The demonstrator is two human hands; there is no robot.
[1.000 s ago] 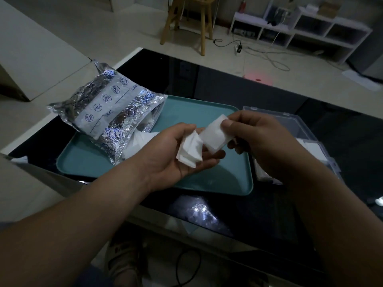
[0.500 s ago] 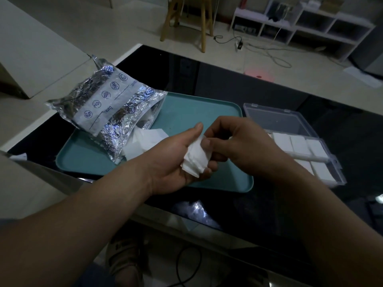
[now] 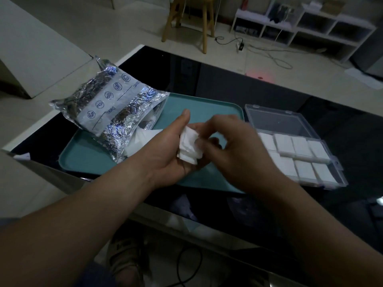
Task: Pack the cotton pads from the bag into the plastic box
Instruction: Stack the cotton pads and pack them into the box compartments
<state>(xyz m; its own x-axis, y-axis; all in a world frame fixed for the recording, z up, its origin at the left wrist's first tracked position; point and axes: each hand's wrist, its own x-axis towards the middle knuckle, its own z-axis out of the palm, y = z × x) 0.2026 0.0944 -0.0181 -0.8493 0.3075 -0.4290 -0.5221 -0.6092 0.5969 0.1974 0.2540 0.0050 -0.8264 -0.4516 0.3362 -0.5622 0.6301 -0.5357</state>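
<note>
Two-handed grip on cotton pads

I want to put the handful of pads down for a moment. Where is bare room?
The far right part of the teal tray, between the foil bag and the plastic box, is bare. The tray's left side is crowded by the bag and spilled pads; the box's compartments hold pads.

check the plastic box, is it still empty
No, the plastic box already holds rows of white cotton pads in its compartments.
</note>
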